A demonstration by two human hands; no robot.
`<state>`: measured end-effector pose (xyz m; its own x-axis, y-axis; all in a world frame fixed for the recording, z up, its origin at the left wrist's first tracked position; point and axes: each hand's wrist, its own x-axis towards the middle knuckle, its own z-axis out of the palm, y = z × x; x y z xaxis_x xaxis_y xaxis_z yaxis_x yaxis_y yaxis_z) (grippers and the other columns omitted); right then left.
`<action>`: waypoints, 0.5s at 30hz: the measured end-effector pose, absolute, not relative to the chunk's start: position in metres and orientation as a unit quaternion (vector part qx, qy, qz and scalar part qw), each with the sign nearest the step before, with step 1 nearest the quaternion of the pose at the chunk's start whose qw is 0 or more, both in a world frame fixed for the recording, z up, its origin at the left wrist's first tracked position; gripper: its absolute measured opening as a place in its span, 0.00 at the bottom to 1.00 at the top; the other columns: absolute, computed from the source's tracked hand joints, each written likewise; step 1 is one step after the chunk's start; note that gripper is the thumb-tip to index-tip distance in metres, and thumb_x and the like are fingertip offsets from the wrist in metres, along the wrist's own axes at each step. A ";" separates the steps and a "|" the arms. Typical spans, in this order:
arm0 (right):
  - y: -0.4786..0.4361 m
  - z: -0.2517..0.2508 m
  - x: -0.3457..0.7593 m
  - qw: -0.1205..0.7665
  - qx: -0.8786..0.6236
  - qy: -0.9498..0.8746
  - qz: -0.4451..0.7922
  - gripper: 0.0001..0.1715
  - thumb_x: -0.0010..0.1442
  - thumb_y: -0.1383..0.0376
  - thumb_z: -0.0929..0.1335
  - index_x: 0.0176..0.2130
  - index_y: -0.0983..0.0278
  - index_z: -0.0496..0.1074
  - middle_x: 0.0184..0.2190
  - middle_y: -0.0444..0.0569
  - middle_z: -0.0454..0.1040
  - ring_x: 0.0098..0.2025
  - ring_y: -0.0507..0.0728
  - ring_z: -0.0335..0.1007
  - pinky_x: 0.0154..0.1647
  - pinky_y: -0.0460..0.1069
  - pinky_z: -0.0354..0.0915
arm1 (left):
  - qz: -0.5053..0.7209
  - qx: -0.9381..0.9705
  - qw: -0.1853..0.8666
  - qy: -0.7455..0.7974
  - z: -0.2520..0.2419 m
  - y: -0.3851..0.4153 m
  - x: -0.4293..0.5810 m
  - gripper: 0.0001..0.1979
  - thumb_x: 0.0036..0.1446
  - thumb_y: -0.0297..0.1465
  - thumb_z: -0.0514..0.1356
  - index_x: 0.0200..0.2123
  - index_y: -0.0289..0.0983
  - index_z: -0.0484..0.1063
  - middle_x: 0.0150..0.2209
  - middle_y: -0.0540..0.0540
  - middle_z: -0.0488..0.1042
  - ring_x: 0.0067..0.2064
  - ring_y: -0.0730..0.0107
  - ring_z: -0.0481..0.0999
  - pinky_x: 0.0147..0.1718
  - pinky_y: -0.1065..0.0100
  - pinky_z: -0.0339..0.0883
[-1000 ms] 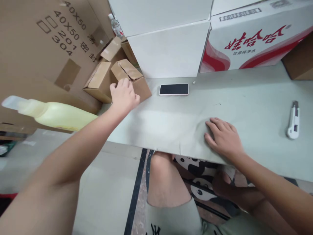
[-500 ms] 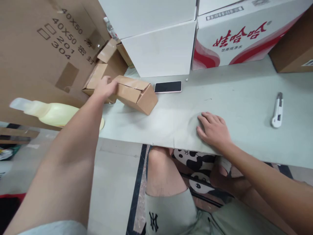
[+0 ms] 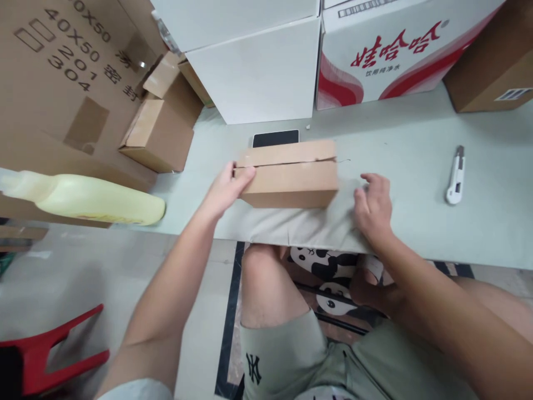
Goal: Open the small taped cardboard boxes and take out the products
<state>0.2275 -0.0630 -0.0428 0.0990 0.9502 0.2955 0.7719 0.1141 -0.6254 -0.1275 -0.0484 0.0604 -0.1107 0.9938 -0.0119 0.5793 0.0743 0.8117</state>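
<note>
A small brown cardboard box (image 3: 291,175) with closed top flaps lies on the pale green table (image 3: 416,166), right in front of me. My left hand (image 3: 228,188) grips its left end, thumb on top and fingers wrapped round the side. My right hand (image 3: 373,203) hovers just right of the box with fingers loosely curled and apart, holding nothing. A black phone (image 3: 275,138) lies flat just behind the box, partly hidden by it.
A white utility knife (image 3: 454,175) lies at the right. More small brown boxes (image 3: 157,133) sit at the back left by a large carton (image 3: 54,83). White cartons (image 3: 258,66), a red-printed carton (image 3: 383,55), a yellow bottle (image 3: 87,199) and a red stool (image 3: 50,350) surround.
My left hand has pulled one small box from the pile at back left to the table's middle and turned it lengthwise. My right hand has lifted off the table toward the box's right end.
</note>
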 end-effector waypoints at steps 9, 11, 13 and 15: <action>-0.041 -0.024 0.293 0.515 -0.643 -0.529 0.203 0.26 0.71 0.61 0.54 0.63 0.61 0.63 0.57 0.60 0.73 0.57 0.65 0.75 0.53 0.60 0.74 | 0.399 0.645 0.416 0.502 0.025 -0.018 0.002 0.31 0.71 0.46 0.45 0.75 0.55 0.47 0.72 0.45 0.67 0.68 0.59 0.75 0.57 0.60 0.76; -0.038 -0.020 0.303 0.504 -0.626 -0.567 0.180 0.28 0.72 0.62 0.51 0.65 0.58 0.62 0.58 0.59 0.73 0.59 0.65 0.75 0.53 0.60 0.75 | 0.409 0.632 0.441 0.489 0.021 -0.017 0.010 0.35 0.68 0.56 0.42 0.75 0.55 0.48 0.72 0.45 0.66 0.67 0.57 0.76 0.56 0.59 0.77; -0.039 -0.018 0.307 0.475 -0.618 -0.606 0.158 0.27 0.73 0.61 0.51 0.65 0.58 0.61 0.59 0.60 0.73 0.57 0.64 0.76 0.51 0.59 0.76 | 0.429 0.617 0.435 0.496 0.018 -0.022 0.012 0.39 0.65 0.59 0.38 0.74 0.54 0.52 0.72 0.45 0.66 0.68 0.54 0.74 0.56 0.57 0.78; -0.042 -0.016 0.307 0.451 -0.623 -0.619 0.156 0.26 0.73 0.61 0.51 0.65 0.58 0.59 0.59 0.61 0.72 0.54 0.64 0.78 0.47 0.58 0.76 | 0.446 0.605 0.412 0.515 0.017 -0.028 0.014 0.39 0.64 0.57 0.36 0.73 0.54 0.55 0.72 0.46 0.67 0.67 0.53 0.74 0.56 0.55 0.78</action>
<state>0.3069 -0.0422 -0.0161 0.1844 0.9130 0.3638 0.6305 0.1741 -0.7564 0.0138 -0.0279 0.0166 0.0727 0.9907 0.1152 0.2564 -0.1302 0.9577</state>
